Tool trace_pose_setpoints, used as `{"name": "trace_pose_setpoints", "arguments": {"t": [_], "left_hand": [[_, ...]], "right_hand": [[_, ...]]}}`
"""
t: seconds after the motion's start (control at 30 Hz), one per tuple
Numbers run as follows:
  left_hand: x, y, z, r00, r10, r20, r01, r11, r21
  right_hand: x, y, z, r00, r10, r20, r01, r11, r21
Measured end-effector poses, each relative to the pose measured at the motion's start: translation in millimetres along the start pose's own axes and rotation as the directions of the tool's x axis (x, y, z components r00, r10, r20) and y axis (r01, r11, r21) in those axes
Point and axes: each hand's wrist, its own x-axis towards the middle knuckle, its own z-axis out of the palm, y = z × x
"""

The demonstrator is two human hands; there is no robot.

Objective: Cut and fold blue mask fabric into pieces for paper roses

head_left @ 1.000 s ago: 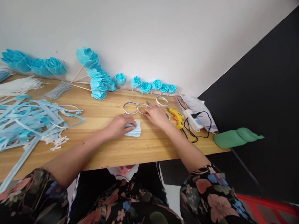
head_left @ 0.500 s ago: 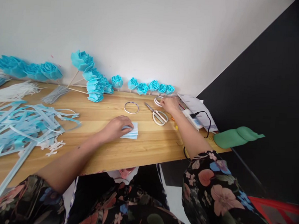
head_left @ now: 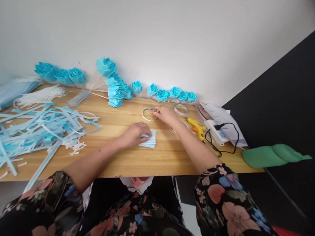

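Observation:
My left hand (head_left: 133,133) lies on the wooden table (head_left: 112,158), fingers curled over a small stack of light-blue cut pieces (head_left: 150,141). My right hand (head_left: 166,115) reaches further back, its fingertips pinched on the right edge of a thin metal ring (head_left: 148,114) lying flat on the table. A second ring (head_left: 181,108) lies to the right of that hand, near the wall. White scissor handles (head_left: 176,129) peek out from under my right forearm.
A yellow glue gun (head_left: 198,127), a power strip with a black cable (head_left: 218,134) and papers (head_left: 221,115) sit at the right end. Blue paper flowers (head_left: 172,93) line the wall. A heap of blue strips (head_left: 36,128) covers the left. A green shape (head_left: 272,155) overhangs the table's right edge.
My right hand went to the far ring by the wall, then came back left to the nearer ring. My left hand stayed on the blue stack. The view shifted left.

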Motion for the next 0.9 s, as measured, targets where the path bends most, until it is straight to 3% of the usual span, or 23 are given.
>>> {"name": "trace_pose_setpoints", "arguments": {"t": [0.1,0.2,0.3,0.37,0.43,0.5,0.53,0.6,0.67,0.73,0.8,0.9], "left_hand": [[0.5,2.7,-0.9,1.0,0.007,-0.018,-0.007,1.0,-0.023],[1.5,4.8,-4.2,0.992,-0.04,-0.123,0.03,0.996,-0.083],[2.4,3.8,-9.9,0.945,-0.127,-0.302,0.08,0.984,-0.162],[2.9,0.9,-13.8,0.875,-0.233,-0.424,0.144,0.962,-0.231],[3.4,-2.9,-17.2,0.763,-0.384,-0.52,0.225,0.912,-0.342],[4.0,-6.0,-20.3,0.654,-0.526,-0.544,0.253,0.83,-0.498],[4.3,-6.7,-21.9,0.627,-0.585,-0.514,0.24,0.773,-0.587],[4.6,-6.5,-25.1,0.655,-0.662,-0.363,0.196,0.614,-0.765],[4.4,-4.4,-28.1,0.737,-0.658,-0.155,0.187,0.418,-0.889],[3.7,-2.2,-30.1,0.8,-0.599,-0.019,0.184,0.277,-0.943],[3.0,-1.2,-31.1,0.836,-0.549,0.019,0.147,0.191,-0.971],[2.8,-1.3,-31.3,0.862,-0.506,-0.017,0.034,0.093,-0.995]], "right_hand": [[9.9,-4.8,9.3,0.997,0.056,-0.044,-0.057,0.998,-0.027],[11.0,-5.7,16.4,0.992,0.085,-0.093,-0.085,0.996,0.003],[3.0,-5.6,22.4,0.973,0.093,-0.213,-0.035,0.964,0.262],[-4.7,-6.0,23.8,0.951,0.081,-0.299,0.081,0.868,0.491],[-12.3,-7.6,21.8,0.93,0.076,-0.359,0.185,0.748,0.638],[-18.4,-10.5,17.3,0.914,0.097,-0.393,0.237,0.658,0.714],[-20.8,-12.3,14.6,0.908,0.106,-0.406,0.253,0.633,0.731],[-24.3,-16.2,9.7,0.898,0.107,-0.427,0.275,0.618,0.736],[-26.2,-19.8,6.5,0.896,0.094,-0.434,0.292,0.613,0.734],[-27.3,-23.1,4.9,0.905,0.083,-0.418,0.306,0.555,0.773],[-28.6,-26.1,4.1,0.929,0.088,-0.36,0.295,0.413,0.862],[-32.7,-30.4,3.7,0.978,0.076,-0.192,0.187,0.067,0.98]]}}
